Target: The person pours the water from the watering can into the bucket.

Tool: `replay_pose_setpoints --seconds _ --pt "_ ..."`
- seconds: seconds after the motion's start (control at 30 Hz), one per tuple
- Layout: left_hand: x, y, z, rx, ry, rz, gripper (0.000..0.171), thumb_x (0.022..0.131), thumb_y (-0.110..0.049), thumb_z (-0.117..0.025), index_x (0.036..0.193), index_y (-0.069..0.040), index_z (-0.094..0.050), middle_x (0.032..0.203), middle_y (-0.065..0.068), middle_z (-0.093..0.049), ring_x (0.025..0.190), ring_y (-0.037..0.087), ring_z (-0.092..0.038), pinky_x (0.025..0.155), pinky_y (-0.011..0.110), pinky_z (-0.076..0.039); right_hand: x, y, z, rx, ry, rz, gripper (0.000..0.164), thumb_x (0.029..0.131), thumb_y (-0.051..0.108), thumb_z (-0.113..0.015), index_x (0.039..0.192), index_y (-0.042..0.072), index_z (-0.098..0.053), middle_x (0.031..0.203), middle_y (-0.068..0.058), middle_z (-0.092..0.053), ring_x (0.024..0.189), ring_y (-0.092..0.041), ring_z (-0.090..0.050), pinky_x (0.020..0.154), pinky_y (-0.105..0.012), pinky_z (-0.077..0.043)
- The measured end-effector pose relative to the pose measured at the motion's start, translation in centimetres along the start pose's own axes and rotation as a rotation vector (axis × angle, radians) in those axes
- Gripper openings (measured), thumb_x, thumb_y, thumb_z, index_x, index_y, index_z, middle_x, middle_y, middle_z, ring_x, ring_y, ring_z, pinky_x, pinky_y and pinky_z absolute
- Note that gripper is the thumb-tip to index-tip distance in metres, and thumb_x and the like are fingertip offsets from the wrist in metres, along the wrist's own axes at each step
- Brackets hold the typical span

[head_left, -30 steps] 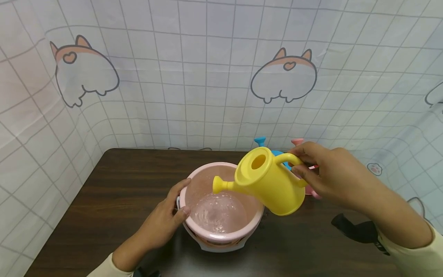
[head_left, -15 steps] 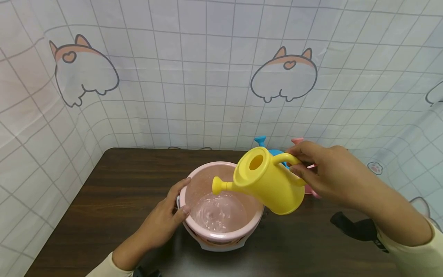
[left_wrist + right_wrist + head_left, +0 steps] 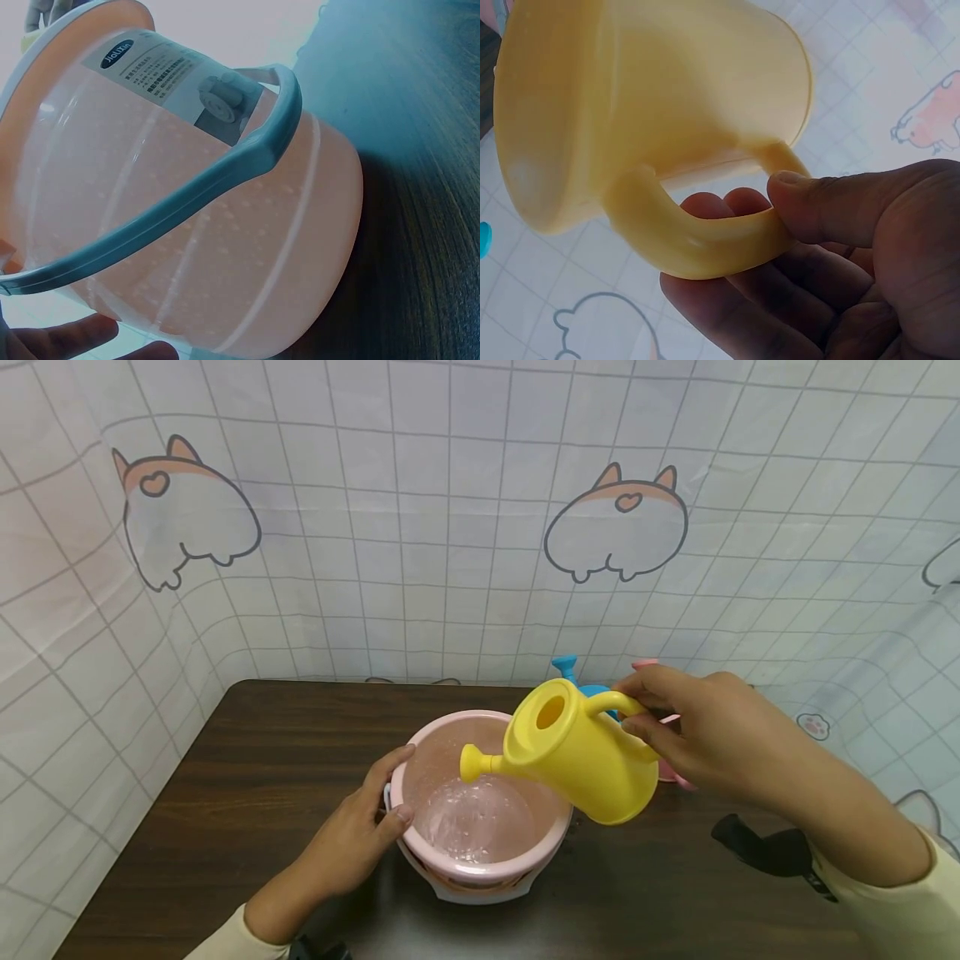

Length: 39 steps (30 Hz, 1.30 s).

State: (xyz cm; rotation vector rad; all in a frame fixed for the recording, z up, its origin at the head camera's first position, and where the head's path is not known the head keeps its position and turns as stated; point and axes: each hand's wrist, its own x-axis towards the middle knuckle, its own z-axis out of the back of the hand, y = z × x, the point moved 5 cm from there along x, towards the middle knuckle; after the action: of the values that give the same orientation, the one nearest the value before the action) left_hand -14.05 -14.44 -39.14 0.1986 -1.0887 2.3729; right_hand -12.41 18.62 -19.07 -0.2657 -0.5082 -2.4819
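Note:
My right hand (image 3: 686, 727) grips the handle of a yellow watering can (image 3: 592, 768), thumb and fingers wrapped round it, as the right wrist view (image 3: 697, 240) also shows on the handle. The can leans left, its round spout head above the inside of a pink bucket (image 3: 480, 870). Rippling water (image 3: 480, 818) lies in the bucket. My left hand (image 3: 356, 835) holds the bucket's left rim, thumb and a fingertip on the edge. In the left wrist view a grey bail handle (image 3: 202, 191) hangs along the bucket's labelled side.
The bucket stands on a dark wooden table (image 3: 262, 760). Behind my right hand are a blue watering can (image 3: 564, 667) and a partly hidden pink one (image 3: 678, 777). A grid-patterned curtain (image 3: 397, 535) with cartoon animals hangs behind and beside the table.
The yellow can and my right hand have shifted slightly left, and the can leans a little more. The ripples in the bucket have changed; my left hand stays at the rim.

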Motion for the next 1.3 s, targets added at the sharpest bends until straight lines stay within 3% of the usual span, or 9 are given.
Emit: replay_pose_setpoints --seconds 0.33,0.63,1.3 --pt "-0.04 -0.04 -0.03 0.006 -0.004 0.010 0.062 0.105 -0.051 -0.049 0.160 -0.033 -0.024 0.142 0.018 -0.056 0.119 0.034 -0.059 0.090 0.058 -0.048 0.42 0.37 0.10 -0.062 0.010 -0.008 0.025 0.095 0.012 -0.074 0.118 0.019 -0.067 0.108 -0.001 -0.076 0.069 -0.004 -0.065 0.061 -0.029 -0.053" --pt "-0.08 -0.06 0.06 -0.007 -0.009 -0.006 0.062 0.106 -0.051 -0.048 0.160 -0.032 -0.025 0.140 0.019 -0.056 0.118 0.032 -0.059 0.090 0.058 -0.048 0.61 0.70 0.01 -0.048 0.060 -0.071 0.022 0.097 0.013 -0.071 0.117 0.021 -0.067 0.106 -0.001 -0.075 0.048 -0.003 -0.050 0.049 -0.028 -0.046" --pt "-0.07 -0.05 0.04 -0.024 -0.014 -0.027 0.061 0.106 -0.047 -0.050 0.160 -0.031 -0.025 0.141 0.019 -0.056 0.119 0.030 -0.059 0.092 0.058 -0.048 0.82 0.49 0.02 -0.084 0.045 -0.055 0.022 0.097 0.014 -0.072 0.118 0.019 -0.067 0.111 -0.004 -0.076 0.049 -0.004 -0.050 0.051 -0.028 -0.046"
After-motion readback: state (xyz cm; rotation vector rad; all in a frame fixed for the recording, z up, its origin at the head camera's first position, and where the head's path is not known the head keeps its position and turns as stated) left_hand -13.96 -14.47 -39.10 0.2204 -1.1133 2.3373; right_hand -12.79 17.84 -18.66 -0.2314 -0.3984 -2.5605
